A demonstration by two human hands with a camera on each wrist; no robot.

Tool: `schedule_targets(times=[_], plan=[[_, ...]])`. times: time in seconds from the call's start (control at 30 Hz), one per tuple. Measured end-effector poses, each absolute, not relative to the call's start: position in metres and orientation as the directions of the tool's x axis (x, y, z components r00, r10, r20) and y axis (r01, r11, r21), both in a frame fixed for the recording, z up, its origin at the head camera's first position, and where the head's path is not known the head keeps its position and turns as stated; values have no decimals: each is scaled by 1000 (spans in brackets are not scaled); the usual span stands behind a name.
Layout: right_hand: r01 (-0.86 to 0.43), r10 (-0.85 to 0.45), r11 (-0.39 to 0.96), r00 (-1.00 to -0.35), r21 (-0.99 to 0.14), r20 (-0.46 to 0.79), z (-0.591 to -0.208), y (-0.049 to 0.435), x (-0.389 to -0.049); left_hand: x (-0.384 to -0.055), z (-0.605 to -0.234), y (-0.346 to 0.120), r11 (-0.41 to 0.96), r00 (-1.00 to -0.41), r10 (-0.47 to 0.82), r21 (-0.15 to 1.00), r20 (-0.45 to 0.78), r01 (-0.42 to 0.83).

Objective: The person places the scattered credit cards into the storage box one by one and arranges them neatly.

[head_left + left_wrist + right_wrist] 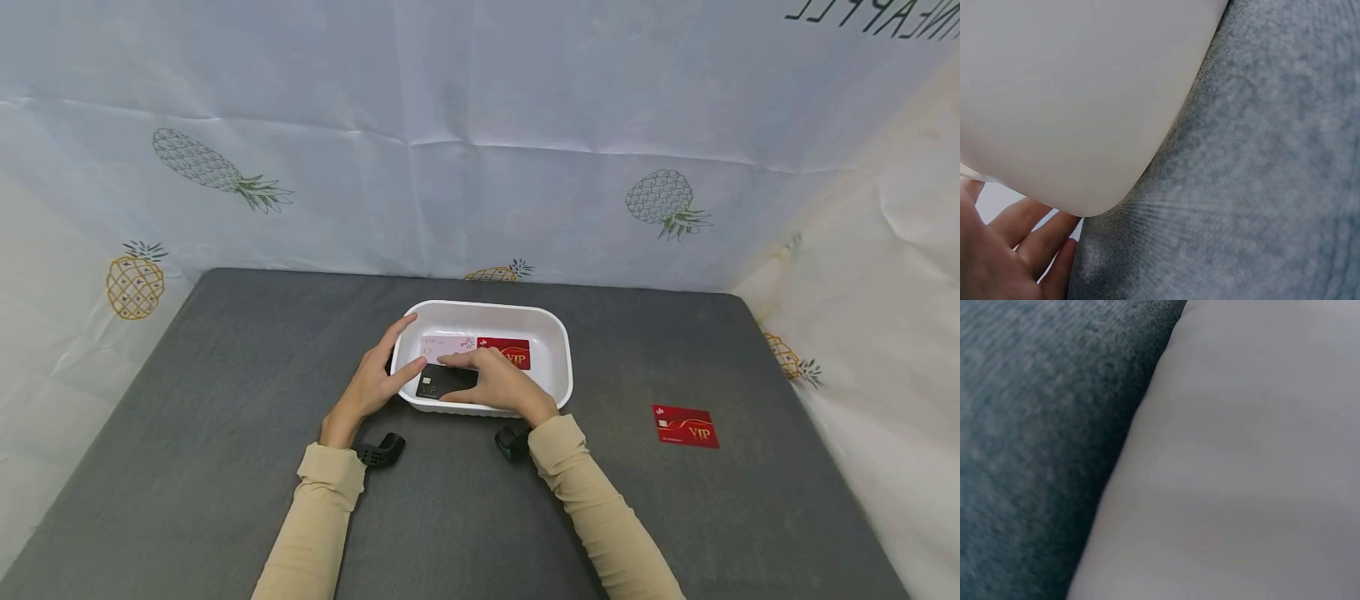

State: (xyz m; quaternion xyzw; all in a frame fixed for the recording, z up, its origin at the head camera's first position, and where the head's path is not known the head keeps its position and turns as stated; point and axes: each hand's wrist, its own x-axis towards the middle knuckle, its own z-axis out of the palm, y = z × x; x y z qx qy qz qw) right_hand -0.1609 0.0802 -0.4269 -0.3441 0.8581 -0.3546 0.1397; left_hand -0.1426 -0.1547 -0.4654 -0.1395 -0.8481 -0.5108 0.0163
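A white plastic tray [555, 387] stands on the table, with several cards inside. My left hand [370, 383] grips its left end, thumb over the rim and fingers around the outer wall. In the left wrist view, fingers [1041, 240] show beside the tray's pale wall [1085, 112]. Inside the tray my right hand [498, 383] pinches a black VIP card [446, 381] between thumb and fingers across its long edges. Behind it lie a pink card [446, 344] and a red VIP card [517, 352], partly covered by the right hand. The right wrist view shows only the tray wall [1229, 462] and tabletop.
Another red VIP card [686, 427] lies on the dark grey table [240, 400], right of the tray. Black straps with cameras [381, 450] sit at both wrists. A pale curtain [450, 200] with pineapple prints hangs behind the table.
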Motion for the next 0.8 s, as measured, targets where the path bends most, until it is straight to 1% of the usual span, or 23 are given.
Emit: schedule_targets(times=[0.1, 0.23, 0.4, 0.5, 0.67, 0.8], plan=[[-499, -722, 497, -692, -710, -18, -428, 80, -163, -143, -466, -155, 441, -960, 220, 860, 172, 255], [-493, -745, 476, -665, -728, -37, -429, 79, -167, -144, -467, -155, 438, -959, 221, 861, 177, 260], [-502, -755, 472, -654, -725, -39, -430, 79, -168, -143, -466, -155, 440, -962, 217, 863, 168, 250], [-502, -747, 470, -665, -726, -24, -429, 80, -167, -144, -467, -155, 443, -962, 216, 861, 166, 248], [-465, -709, 469, -705, -751, -6, -428, 82, -165, -143, -466, -155, 440, -961, 220, 862, 169, 252], [-454, -700, 451, -714, -768, 11, -427, 83, -164, -143, -466, -155, 438, -961, 219, 863, 170, 252]])
